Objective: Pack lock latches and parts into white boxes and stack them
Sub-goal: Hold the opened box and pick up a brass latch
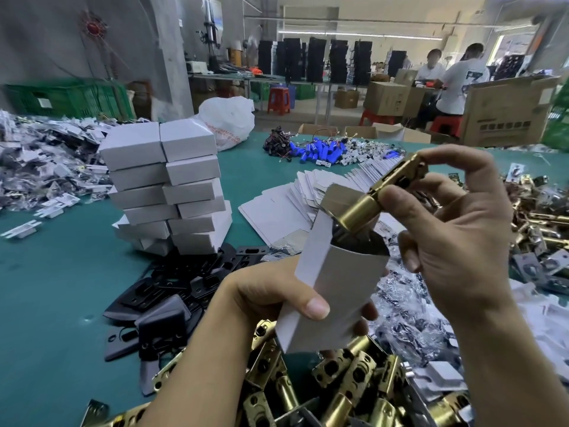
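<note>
Teal table [61, 272] in a workshop, stacked white boxes [166, 186].

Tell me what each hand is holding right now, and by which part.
The left hand grips the open white box round its lower end. The right hand pinches a brass latch by its back end.

The teal-covered table [61, 288] carries a leaning double stack of white boxes [166, 186] at ten o'clock, with black plates [172, 288] heaped at its foot. Brass latches [338, 386] are piled at six and flat box blanks [292, 198] fanned near the centre. Blue cylinders with wires [320, 151] lie at twelve, a white plastic bag [228, 118] at eleven, and bagged parts [40, 161] at nine.
</note>
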A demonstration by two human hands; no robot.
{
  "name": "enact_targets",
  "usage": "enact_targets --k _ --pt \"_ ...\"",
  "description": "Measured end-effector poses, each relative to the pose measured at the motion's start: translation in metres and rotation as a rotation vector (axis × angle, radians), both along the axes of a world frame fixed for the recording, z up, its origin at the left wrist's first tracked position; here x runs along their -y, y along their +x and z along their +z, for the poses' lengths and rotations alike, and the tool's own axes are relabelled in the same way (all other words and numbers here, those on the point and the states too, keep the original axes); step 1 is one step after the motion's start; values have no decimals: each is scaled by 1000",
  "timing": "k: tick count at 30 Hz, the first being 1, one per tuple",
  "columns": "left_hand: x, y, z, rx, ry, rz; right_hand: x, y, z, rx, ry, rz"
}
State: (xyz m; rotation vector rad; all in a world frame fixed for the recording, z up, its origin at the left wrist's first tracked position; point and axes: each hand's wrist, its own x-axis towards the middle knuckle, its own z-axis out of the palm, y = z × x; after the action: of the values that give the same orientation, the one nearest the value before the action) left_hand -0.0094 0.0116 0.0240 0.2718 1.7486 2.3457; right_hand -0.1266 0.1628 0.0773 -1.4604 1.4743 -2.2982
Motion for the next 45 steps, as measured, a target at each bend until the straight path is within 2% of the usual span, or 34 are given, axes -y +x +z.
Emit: enact_targets --k 5,9,14,18,21,25,29,33,39,45 --pt "-1 -1 -3 2 28 77 -7 -7 2 -88 47 0" --pt "0 -3 -5 -15 54 77 -2 -1 -1 -199 191 27" --pt "2 -5 -9 -26 45 99 -3 -7 -4 -421 415 -147" --pt "3 -5 -11 -1 76 159 0 -7 -6 -310 375 -155" --pt "3 -6 -11 -59 149 148 1 -17 -11 -158 347 -285" --pt "3 -12 -9 -62 223 223 -4 -45 -33 -38 640 -468" --pt "4 -16 -11 21 323 435 -10 -65 -54 -130 953 -691" --pt "2 -21 -10 60 338 652 -8 -70 -75 -189 1252 -741" --pt "0 -29 -13 -29 136 868 0 -72 -91 -182 1318 -706" --pt "2 -32 -16 -62 120 932 9 -84 -80 -301 1432 -831"
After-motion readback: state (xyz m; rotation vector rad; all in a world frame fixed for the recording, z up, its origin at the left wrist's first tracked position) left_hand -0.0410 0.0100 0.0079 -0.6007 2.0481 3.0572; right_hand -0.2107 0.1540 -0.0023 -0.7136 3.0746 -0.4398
